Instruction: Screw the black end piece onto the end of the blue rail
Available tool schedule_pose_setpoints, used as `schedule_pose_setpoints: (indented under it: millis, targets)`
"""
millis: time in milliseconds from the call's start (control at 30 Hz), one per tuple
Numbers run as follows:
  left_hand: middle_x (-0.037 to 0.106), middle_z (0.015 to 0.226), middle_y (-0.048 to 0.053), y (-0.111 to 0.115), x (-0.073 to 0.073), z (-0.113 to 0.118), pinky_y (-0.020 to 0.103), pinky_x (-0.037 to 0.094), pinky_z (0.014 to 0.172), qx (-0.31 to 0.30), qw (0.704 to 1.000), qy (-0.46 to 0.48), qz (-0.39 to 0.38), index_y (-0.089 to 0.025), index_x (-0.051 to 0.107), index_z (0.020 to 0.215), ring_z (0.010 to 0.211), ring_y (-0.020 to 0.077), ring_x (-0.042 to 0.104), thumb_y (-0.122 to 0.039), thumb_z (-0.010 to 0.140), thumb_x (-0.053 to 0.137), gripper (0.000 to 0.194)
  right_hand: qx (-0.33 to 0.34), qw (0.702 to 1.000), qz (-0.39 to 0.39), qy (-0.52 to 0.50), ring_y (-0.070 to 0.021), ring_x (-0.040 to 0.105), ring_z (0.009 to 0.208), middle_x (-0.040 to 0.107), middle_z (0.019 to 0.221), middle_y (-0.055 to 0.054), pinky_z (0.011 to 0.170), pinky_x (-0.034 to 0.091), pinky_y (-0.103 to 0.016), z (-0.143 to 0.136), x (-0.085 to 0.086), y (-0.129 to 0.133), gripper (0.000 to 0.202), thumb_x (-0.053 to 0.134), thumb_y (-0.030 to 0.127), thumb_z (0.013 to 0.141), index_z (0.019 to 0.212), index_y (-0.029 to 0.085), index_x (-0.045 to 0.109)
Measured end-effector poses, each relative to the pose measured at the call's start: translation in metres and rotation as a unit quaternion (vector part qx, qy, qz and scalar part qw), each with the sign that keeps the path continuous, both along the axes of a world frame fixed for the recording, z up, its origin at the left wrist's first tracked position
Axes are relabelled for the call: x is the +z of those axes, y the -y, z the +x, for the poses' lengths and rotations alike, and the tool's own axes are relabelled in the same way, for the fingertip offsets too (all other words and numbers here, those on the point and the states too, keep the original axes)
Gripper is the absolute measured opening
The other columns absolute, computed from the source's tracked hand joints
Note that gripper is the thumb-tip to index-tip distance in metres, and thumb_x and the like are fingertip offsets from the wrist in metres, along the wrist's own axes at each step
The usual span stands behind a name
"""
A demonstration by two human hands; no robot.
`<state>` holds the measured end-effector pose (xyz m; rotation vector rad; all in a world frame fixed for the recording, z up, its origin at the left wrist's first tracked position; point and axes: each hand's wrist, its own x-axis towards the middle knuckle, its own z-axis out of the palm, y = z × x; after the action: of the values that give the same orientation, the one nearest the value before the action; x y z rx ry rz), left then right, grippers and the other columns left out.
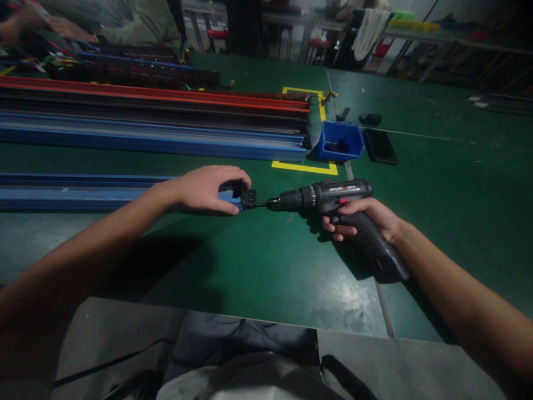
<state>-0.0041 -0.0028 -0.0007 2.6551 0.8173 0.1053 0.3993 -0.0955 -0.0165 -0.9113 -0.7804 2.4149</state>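
A long blue rail (83, 195) lies across the green table from the left edge. My left hand (208, 189) grips its right end, thumb in front and fingers behind, beside a black end piece (249, 197) fitted there. In my right hand (366, 219) is a black power drill (339, 194), held by its handle and pointing left. The drill's bit (262, 204) reaches the black end piece; whether it sits in a screw is too small to tell.
Blue, black and red rails (166, 139) lie stacked behind. Near their right ends stand a blue bin (341, 139) with black parts and a flat black object (380, 146). Yellow tape (303, 168) marks the table (266, 266). Another person's hands (66, 28) are at the upper left, by wiring.
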Motion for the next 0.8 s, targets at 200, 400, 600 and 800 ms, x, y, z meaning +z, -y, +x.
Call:
schedule_pose_setpoints:
  millis: [200, 400, 600, 800]
  targets:
    - [0.068, 0.13, 0.006, -0.0003, -0.0002, -0.0001, 0.034, 0.046, 0.096, 0.004, 1.0, -0.004, 0.001, -0.026, 0.064, 0.13, 0.115, 0.0271, 0.064, -0.059, 0.081, 0.073, 0.06, 0.003, 1.0, -0.003, 0.001, -0.0087, 0.057, 0.054, 0.073, 0.093, -0.013, 0.072, 0.06, -0.031, -0.0001, 0.0007, 0.0001, 0.021, 0.063, 0.018, 0.089, 0.104, 0.004, 0.07]
    - [0.067, 0.129, 0.006, -0.0004, -0.0006, -0.0004, 0.034, 0.046, 0.096, 0.005, 1.0, -0.004, -0.001, -0.026, 0.063, 0.13, 0.114, 0.0265, 0.064, -0.059, 0.081, 0.073, 0.059, -0.007, 1.0, -0.016, 0.005, -0.009, 0.059, 0.055, 0.073, 0.093, -0.015, 0.072, 0.06, -0.031, -0.0005, 0.0012, 0.0006, 0.024, 0.066, 0.017, 0.087, 0.105, 0.002, 0.07]
    - [0.067, 0.13, 0.006, -0.0003, -0.0003, -0.0001, 0.034, 0.046, 0.097, 0.003, 1.0, -0.006, -0.001, -0.026, 0.062, 0.13, 0.114, 0.0261, 0.064, -0.059, 0.082, 0.073, 0.059, -0.008, 1.0, -0.014, 0.005, -0.0089, 0.059, 0.055, 0.073, 0.093, -0.015, 0.072, 0.06, -0.031, 0.0001, 0.0008, 0.0003, 0.023, 0.064, 0.017, 0.088, 0.105, 0.002, 0.07]
    - [0.068, 0.131, 0.006, -0.0005, -0.0005, -0.0004, 0.034, 0.046, 0.095, 0.006, 1.0, -0.008, -0.002, -0.026, 0.063, 0.131, 0.114, 0.0267, 0.064, -0.06, 0.081, 0.072, 0.061, -0.003, 1.0, -0.019, 0.004, -0.0091, 0.059, 0.056, 0.072, 0.095, -0.014, 0.073, 0.061, -0.032, 0.0009, 0.0006, -0.0001, 0.019, 0.062, 0.016, 0.091, 0.104, 0.003, 0.068]
